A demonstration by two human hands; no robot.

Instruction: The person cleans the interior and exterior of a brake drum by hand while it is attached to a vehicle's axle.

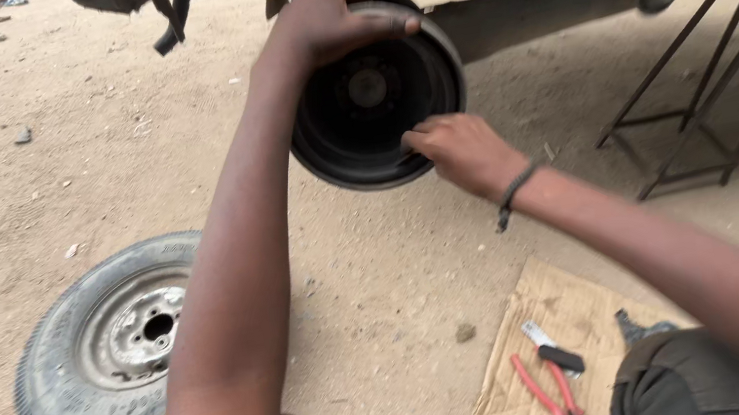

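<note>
Both hands held the black brake drum (374, 97) up at the vehicle's raised underside, above the sandy ground: the left hand (320, 21) clamped over its top rim, the right hand (460, 150) curled on its lower edge. Gripped only at the rim, the drum looked heavy enough to slip and drop toward the person's legs. The removed wheel (104, 352) lay flat nearby, and red-handled pliers (549, 395) rested on the cardboard (517, 373).
</note>
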